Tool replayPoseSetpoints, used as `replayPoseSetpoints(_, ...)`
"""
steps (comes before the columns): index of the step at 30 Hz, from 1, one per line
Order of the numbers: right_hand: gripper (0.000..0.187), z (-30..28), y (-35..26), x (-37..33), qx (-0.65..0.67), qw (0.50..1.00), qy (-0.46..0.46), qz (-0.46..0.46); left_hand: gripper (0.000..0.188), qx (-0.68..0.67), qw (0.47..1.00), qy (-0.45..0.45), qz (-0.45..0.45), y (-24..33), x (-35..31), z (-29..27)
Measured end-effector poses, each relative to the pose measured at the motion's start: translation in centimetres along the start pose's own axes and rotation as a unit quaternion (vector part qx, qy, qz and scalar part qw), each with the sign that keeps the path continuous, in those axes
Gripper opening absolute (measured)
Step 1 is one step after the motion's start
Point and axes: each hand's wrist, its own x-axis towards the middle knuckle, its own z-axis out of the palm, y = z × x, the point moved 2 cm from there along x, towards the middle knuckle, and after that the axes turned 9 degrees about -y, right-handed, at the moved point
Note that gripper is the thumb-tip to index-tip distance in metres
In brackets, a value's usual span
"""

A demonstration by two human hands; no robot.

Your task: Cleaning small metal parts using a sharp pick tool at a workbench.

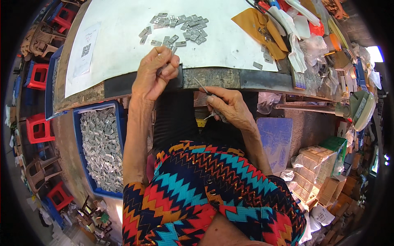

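Above the table's near edge, my left hand (155, 73) is closed, pinching a small grey rectangular metal piece (174, 50) between thumb and fingers. Lower and to the right, my right hand (228, 105) is closed around a thin, pointed metal tool (200, 85) with a dark handle. A second slim metal tip (209, 116) shows under its curled fingers; I cannot make out what it belongs to. Beyond my left hand, a loose pile of similar grey metal pieces (193, 30) lies on the white sheet (123, 24) covering the table.
A blue crate (76, 135) full of grey pieces stands at lower left. On the table's right lie a brown-yellow cloth (250, 20), plastic bags (314, 49) and tools. A lamp (362, 110) juts in at right. Red stools (39, 76) stand far left.
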Motion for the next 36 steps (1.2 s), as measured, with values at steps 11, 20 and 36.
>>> replayPoseSetpoints(11,0.034,1.4,-0.8,0.1,-0.137,0.985,0.054,-0.093,0.019,0.111,0.992,0.062,-0.020,-3.0,-3.5,2.2)
replayPoseSetpoints(20,0.035,1.8,-0.6,0.7,-0.154,0.984,0.050,-0.081,0.014,0.263,0.962,0.075,-0.016,-3.2,-4.0,2.7)
replayPoseSetpoints(36,0.035,2.2,-0.4,0.7,-0.237,0.964,0.059,-0.104,0.006,0.579,0.804,0.112,0.079,-3.4,-4.4,3.3)
